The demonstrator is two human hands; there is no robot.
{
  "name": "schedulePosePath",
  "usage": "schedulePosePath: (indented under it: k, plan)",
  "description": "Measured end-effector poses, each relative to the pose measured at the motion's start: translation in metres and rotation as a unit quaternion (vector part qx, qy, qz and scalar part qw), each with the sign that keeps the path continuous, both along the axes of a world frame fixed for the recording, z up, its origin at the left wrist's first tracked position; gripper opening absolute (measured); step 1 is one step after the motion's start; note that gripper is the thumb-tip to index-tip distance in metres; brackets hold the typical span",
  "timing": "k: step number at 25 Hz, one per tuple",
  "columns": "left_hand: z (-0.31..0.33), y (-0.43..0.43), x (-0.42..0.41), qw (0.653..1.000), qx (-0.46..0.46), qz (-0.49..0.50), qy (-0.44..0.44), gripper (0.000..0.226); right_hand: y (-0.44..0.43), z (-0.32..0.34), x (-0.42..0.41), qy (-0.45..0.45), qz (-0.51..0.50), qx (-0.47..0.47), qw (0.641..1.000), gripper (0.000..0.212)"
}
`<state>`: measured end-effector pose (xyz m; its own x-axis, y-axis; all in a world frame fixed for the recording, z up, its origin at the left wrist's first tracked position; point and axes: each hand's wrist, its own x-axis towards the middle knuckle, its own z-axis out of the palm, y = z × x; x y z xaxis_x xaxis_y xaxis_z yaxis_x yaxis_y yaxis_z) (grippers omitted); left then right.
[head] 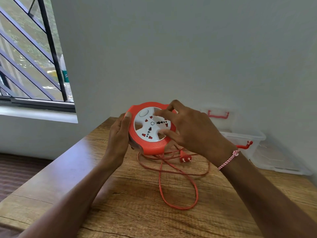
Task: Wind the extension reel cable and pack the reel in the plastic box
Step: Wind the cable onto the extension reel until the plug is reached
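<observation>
Reel: red rim, white socket face, held tilted over the worktop with its face toward the camera. I cannot tell whether its lower edge touches the wood.

Left hand: grip closed round the reel's left rim, thumb over the front edge, fingers behind.

Right hand: thumb and forefinger sit in two cut-outs of the reel's white face, pinching the spoke between them. The other fingers curl at the upper right rim. A pink-and-white cord bracelet is on this wrist.

Cable: red, leaves the reel's lower edge and lies in loose crossing loops on the wood below the reel, toward the camera.

Plug: two-pin, lies just below and right of the reel, among the loops.

Plastic box: clear with a red latch, stands right of the reel, well apart from it. A second clear container is behind it.

Barred window: up and left of the reel.
</observation>
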<state>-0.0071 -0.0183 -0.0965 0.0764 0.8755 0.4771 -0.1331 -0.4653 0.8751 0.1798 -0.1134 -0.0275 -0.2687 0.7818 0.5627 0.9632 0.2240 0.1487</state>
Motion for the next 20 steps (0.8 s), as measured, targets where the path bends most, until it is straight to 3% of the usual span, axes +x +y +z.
schedulePosePath:
  k: [6, 14, 17, 20]
  plan:
    - [0.016, 0.024, 0.024, 0.997, 0.020, -0.064, 0.031, 0.033, 0.018, 0.029, 0.009, -0.146, -0.038, -0.060, 0.987, 0.064]
    - [0.003, 0.028, 0.027, 0.997, 0.024, -0.077, -0.010, 0.034, 0.022, 0.016, 0.010, -0.191, 0.020, -0.025, 0.981, 0.055]
    - [0.005, 0.025, 0.021, 0.997, 0.052, -0.052, -0.004, 0.035, 0.026, 0.006, 0.005, -0.170, 0.017, 0.032, 0.985, 0.059]
    - [0.008, 0.019, 0.025, 0.997, 0.077, -0.022, -0.008, 0.033, 0.025, 0.000, -0.001, -0.054, -0.024, 0.092, 0.994, 0.063]
